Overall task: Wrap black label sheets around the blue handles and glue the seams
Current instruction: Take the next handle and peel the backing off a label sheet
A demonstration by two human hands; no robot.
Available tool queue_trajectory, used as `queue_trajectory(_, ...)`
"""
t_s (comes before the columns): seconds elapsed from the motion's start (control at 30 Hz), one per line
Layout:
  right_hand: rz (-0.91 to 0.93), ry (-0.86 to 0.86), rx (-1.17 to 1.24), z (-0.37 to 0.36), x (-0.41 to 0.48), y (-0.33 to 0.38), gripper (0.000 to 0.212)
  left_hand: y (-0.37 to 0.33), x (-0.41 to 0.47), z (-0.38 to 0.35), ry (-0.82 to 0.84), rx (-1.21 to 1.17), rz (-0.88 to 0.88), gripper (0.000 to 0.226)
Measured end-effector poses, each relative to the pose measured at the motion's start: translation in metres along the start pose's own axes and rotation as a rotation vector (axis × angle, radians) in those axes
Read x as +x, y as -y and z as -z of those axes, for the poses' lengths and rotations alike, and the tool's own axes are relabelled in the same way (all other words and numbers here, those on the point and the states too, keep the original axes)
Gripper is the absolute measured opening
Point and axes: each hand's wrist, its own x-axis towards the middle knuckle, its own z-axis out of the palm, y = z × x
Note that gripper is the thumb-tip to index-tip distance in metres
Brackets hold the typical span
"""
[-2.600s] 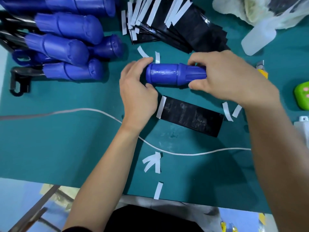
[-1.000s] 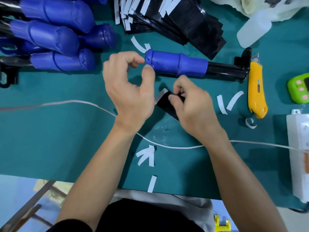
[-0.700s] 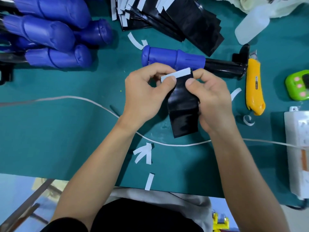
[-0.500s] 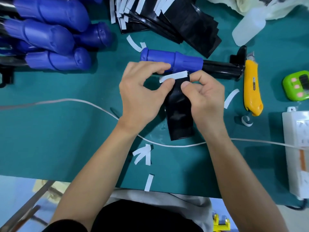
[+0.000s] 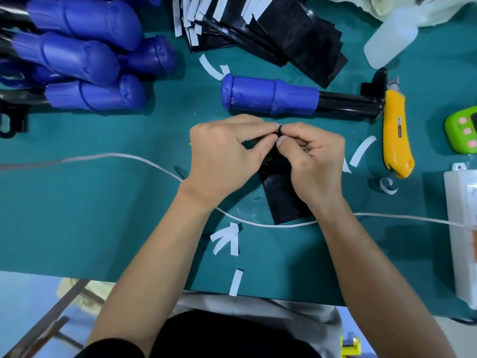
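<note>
Both hands pinch the top edge of one black sheet

The green table [image 5: 77,202] fills the frame. A pile of blue handles [image 5: 77,55] sits at upper left, and a stack of black sheets [image 5: 296,34] fans out at top centre. One single handle [image 5: 268,99] lies on its side just above the hands, its black shaft pointing right. At centre, the left hand [image 5: 224,156] and right hand [image 5: 317,161] meet, each closed in a fingertip pinch on the top edge of the black sheet [image 5: 286,197], which hangs down toward the white cord [image 5: 129,157]. White paper strips [image 5: 227,241] lie scattered below. The sheet looks thin, light, floppy and glossy, so it is best held by its edge or corners. The handle looks stiff and round and likely to roll, so steady it by the shaft
</note>
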Motion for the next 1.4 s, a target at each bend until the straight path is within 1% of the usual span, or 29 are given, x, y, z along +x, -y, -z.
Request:
queue_trajectory(0.13,0.078,0.009,-0.144,0.0027,-0.0008,-0.0011,0.019,0.0013,-0.001,0.0,0.005,0.049,0.006,0.012)
queue_trajectory(0.27,0.141,0.01,-0.259,0.0038,-0.0011,-0.002,0.02,-0.0001,-0.002,-0.0026,-0.035,0.112,-0.043,0.009)
queue_trajectory(0.37,0.155,0.016,-0.283,0.0039,-0.0004,-0.0027,0.019,0.0005,-0.0018,-0.004,-0.057,0.119,-0.056,0.007)
queue_trajectory(0.53,0.159,0.01,-0.305,0.0031,-0.0012,-0.0024,0.019,0.002,-0.0028,-0.0049,-0.043,0.103,-0.065,0.012)
queue_trajectory(0.63,0.155,0.01,-0.302,0.0036,-0.0019,-0.0012,0.019,0.0012,-0.003,-0.0071,-0.071,0.09,-0.068,0.01)
queue_trajectory(0.7,0.153,0.01,-0.296,0.003,-0.0023,-0.0001,0.019,-0.0001,-0.003,-0.0081,-0.093,0.088,-0.042,0.008)
queue_trajectory(0.77,0.156,0.004,-0.294,0.0021,-0.0027,0.0007,0.018,-0.0016,-0.0027,-0.0081,-0.09,0.067,0.03,0.007)
queue_trajectory(0.9,0.149,0.004,-0.296,0.0016,-0.0021,0.0005,0.017,-0.0056,-0.0008,-0.0063,-0.037,0.003,0.18,0.007)
queue_trajectory(1.03,0.131,0.003,-0.282,0.0005,-0.0022,0.0005,0.017,-0.0024,0.0041,-0.0021,0.0,-0.06,0.243,0.009)
queue_trajectory(1.13,0.128,-0.012,-0.289,0.0011,-0.0016,0.0008,0.018,0.0004,0.0043,-0.0001,0.026,-0.064,0.192,0.01)
queue_trajectory(1.3,0.137,-0.019,-0.31,0.0012,-0.0023,0.0031,0.017,0.0017,-0.0008,-0.0028,-0.06,0.067,0.002,0.005)
queue_trajectory(1.4,0.165,-0.02,-0.335,0.001,-0.0027,0.0032,0.018,0.0012,-0.0029,-0.0063,-0.098,0.135,-0.074,0.006)
